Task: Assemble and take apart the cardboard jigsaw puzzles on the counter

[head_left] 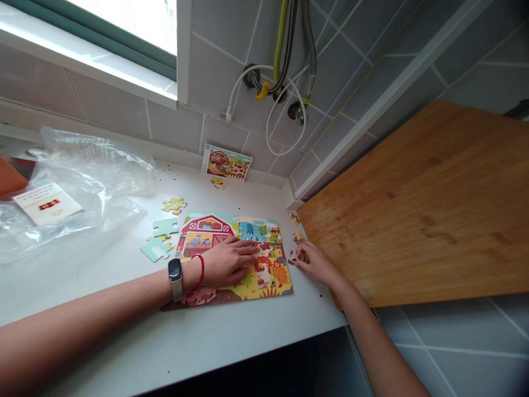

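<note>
A colourful farm jigsaw puzzle lies on the white counter, mostly assembled. My left hand rests flat on the puzzle with its fingers stretched out, a watch and a red cord on the wrist. My right hand sits at the puzzle's right edge, fingers curled over a loose puzzle piece. Other loose pieces lie left of the puzzle, and two more lie by the right wall.
The puzzle's reference picture leans against the tiled back wall. A crumpled clear plastic bag with a paper card covers the counter's left. A large wooden board leans at the right. Hoses and cables hang above.
</note>
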Tool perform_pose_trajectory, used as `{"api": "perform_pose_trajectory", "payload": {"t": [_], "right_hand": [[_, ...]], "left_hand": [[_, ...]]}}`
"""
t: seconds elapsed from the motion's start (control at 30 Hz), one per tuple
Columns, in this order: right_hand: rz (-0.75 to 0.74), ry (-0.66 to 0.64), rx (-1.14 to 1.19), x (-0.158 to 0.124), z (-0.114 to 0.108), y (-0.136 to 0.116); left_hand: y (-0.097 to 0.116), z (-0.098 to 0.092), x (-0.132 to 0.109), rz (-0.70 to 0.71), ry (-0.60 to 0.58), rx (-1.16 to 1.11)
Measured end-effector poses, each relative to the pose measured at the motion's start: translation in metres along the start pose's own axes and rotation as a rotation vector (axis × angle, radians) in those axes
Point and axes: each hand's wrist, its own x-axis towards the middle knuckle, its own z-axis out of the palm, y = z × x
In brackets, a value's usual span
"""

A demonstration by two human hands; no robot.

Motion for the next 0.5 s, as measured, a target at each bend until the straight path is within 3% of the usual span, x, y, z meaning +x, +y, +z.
{"api": "perform_pose_trajectory", "payload": {"t": [0.2,0.3,0.4,0.5], "right_hand": [[0.107,0.164,0.396,0.007,0.008,0.001],[0.091,0.104,0.582,0.023,0.014,-0.005],[0.045,0.058,0.54,0.039,0.023,-0.013],[-0.026,0.115,0.382,0.045,0.032,-0.019]], "left_hand": [[-0.001,0.001,-0.001,0.002,0.016,-0.005],[-0.002,-0.001,0.0,0.008,-0.005,0.003],[-0.002,-0.001,0.0,0.003,-0.023,0.008],[-0.001,-0.001,0.001,-0.001,-0.028,0.002]]}}
